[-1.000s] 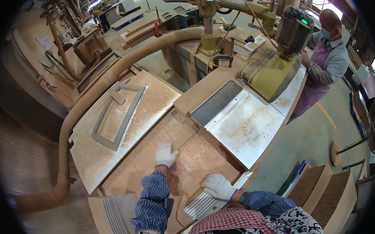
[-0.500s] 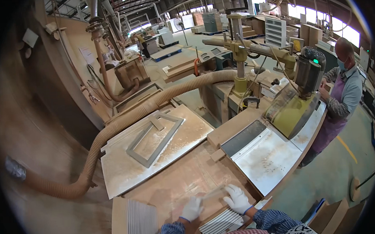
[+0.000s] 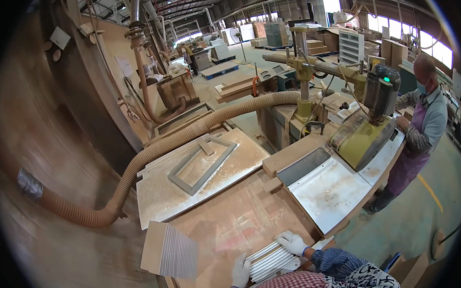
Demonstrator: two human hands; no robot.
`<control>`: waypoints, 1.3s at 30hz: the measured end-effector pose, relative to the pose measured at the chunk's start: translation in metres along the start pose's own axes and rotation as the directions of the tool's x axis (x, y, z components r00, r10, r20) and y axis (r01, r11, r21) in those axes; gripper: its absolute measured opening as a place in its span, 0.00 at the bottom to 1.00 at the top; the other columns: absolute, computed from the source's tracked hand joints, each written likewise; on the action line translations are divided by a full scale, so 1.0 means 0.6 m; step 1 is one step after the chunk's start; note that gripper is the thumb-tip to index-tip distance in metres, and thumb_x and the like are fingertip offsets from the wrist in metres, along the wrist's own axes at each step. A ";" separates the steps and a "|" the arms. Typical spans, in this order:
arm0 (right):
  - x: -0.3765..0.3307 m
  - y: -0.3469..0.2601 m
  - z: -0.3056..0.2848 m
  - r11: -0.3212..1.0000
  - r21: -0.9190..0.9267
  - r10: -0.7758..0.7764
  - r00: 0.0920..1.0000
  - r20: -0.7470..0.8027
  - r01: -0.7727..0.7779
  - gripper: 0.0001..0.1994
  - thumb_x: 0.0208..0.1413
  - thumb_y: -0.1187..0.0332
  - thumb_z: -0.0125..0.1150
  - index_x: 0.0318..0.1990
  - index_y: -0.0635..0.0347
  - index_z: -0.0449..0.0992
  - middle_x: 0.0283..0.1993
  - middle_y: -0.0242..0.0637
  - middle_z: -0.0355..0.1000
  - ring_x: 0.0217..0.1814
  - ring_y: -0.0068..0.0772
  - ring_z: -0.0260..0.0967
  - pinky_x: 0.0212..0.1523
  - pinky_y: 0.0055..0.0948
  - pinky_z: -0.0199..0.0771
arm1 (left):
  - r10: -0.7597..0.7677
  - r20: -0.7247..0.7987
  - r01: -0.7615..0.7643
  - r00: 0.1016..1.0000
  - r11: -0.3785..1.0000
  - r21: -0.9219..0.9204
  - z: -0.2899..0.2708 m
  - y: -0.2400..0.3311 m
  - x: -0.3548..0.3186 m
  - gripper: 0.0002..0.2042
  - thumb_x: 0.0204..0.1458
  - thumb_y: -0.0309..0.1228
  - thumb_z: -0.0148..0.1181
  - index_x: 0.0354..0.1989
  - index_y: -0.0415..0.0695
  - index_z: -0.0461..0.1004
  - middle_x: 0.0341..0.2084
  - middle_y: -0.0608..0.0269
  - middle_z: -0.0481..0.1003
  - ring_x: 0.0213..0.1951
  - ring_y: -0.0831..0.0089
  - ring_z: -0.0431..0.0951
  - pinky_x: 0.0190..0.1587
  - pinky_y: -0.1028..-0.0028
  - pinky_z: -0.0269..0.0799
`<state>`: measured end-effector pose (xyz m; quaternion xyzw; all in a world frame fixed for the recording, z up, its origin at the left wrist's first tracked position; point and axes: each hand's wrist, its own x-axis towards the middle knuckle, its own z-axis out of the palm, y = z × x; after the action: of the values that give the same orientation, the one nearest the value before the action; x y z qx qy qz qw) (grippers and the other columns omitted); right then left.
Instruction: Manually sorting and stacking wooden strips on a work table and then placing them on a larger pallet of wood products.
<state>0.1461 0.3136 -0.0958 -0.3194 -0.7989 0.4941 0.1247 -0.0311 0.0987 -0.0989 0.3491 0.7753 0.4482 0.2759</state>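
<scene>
**Striped stack lies slantwise between our two gloved hands**

At the bottom centre of the frame we have a stack of narrow white-edged strips (image 3: 268, 261), lying low on the brown worktable (image 3: 260, 205), close to the red checked cloth (image 3: 290, 285) at our front. Its long axis runs from lower left to upper right, rising gently, so it spans the gap from one hand to the other.

Our left hand (image 3: 241, 271) meets the lower-left end, upright beside it; our right hand (image 3: 293, 243) lies over the upper-right end from above, fingers reaching along the far edge. Neither hand is clearly nearer: both appear to touch the stack, one at each end. We cannot tell whether the fingers are clenched on it or merely resting, since the undersides are hidden.

Further left, well apart from both hands, a second stack of strips (image 3: 180, 253) sits at the table's left edge, its lines running steeply down the frame; our left hand is the nearer one to it. Toward the middle right, beyond our right hand, lies the bright metal plate (image 3: 327, 191), with the yellow-green machine guard (image 3: 358, 142) above it.
</scene>
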 end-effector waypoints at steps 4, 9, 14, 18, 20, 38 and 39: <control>-0.021 -0.001 0.035 0.995 0.101 0.013 0.983 -0.182 0.005 0.19 0.64 0.55 0.48 0.57 0.52 0.73 0.60 0.46 0.68 0.64 0.47 0.65 0.64 0.36 0.63 | -0.100 -0.129 0.084 0.987 0.989 -0.122 0.041 0.010 -0.036 0.31 0.63 0.42 0.44 0.69 0.32 0.51 0.67 0.37 0.54 0.69 0.46 0.53 0.70 0.62 0.48; -0.014 0.015 0.057 0.989 0.078 -0.097 0.958 -0.271 0.123 0.18 0.65 0.60 0.51 0.59 0.53 0.72 0.62 0.47 0.67 0.66 0.46 0.64 0.64 0.33 0.63 | -0.004 -0.179 -0.014 0.984 0.995 -0.097 0.055 -0.004 -0.022 0.32 0.63 0.45 0.45 0.68 0.32 0.54 0.66 0.35 0.56 0.67 0.44 0.55 0.69 0.60 0.50; -0.013 -0.019 0.042 0.998 -0.049 -0.053 0.978 -0.204 0.044 0.16 0.62 0.60 0.53 0.54 0.54 0.74 0.56 0.48 0.69 0.62 0.48 0.66 0.62 0.38 0.65 | 0.039 -0.264 -0.023 0.964 0.998 0.062 0.067 0.017 -0.018 0.28 0.60 0.44 0.51 0.61 0.32 0.63 0.58 0.35 0.64 0.59 0.43 0.65 0.63 0.57 0.59; -0.014 -0.011 0.054 0.989 -0.112 -0.119 0.970 -0.209 0.098 0.16 0.61 0.57 0.53 0.51 0.55 0.74 0.54 0.49 0.69 0.58 0.51 0.67 0.60 0.41 0.66 | 0.145 -0.324 -0.092 0.935 0.980 0.175 0.070 0.015 -0.018 0.22 0.58 0.42 0.55 0.53 0.35 0.69 0.50 0.39 0.68 0.52 0.46 0.69 0.57 0.56 0.64; -0.021 -0.004 0.057 0.974 -0.169 -0.187 0.953 -0.237 0.149 0.16 0.60 0.57 0.53 0.51 0.55 0.74 0.54 0.49 0.69 0.58 0.53 0.67 0.59 0.42 0.66 | 0.175 -0.324 -0.111 0.930 0.972 0.206 0.065 0.014 -0.017 0.21 0.58 0.42 0.56 0.51 0.37 0.70 0.49 0.41 0.69 0.51 0.47 0.70 0.56 0.56 0.65; -0.014 -0.040 0.032 0.939 -0.292 -0.254 0.940 -0.226 0.184 0.17 0.57 0.62 0.58 0.51 0.58 0.73 0.55 0.49 0.69 0.56 0.54 0.67 0.58 0.44 0.66 | 0.450 0.057 -0.407 0.891 0.739 0.537 -0.014 0.083 0.287 0.26 0.49 0.44 0.63 0.52 0.39 0.70 0.47 0.43 0.71 0.49 0.47 0.70 0.51 0.55 0.67; -0.014 -0.043 0.035 0.938 -0.291 -0.257 0.942 -0.218 0.188 0.17 0.57 0.62 0.58 0.51 0.58 0.73 0.55 0.49 0.69 0.56 0.54 0.67 0.58 0.44 0.66 | 0.542 0.034 -0.466 0.840 0.687 0.558 -0.016 0.082 0.310 0.31 0.47 0.46 0.65 0.56 0.38 0.67 0.51 0.43 0.70 0.52 0.46 0.69 0.54 0.54 0.66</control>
<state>0.1316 0.2853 -0.0826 -0.3003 -0.8667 0.3203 0.2369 -0.1360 0.2579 -0.0721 0.5814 0.7602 0.2892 -0.0217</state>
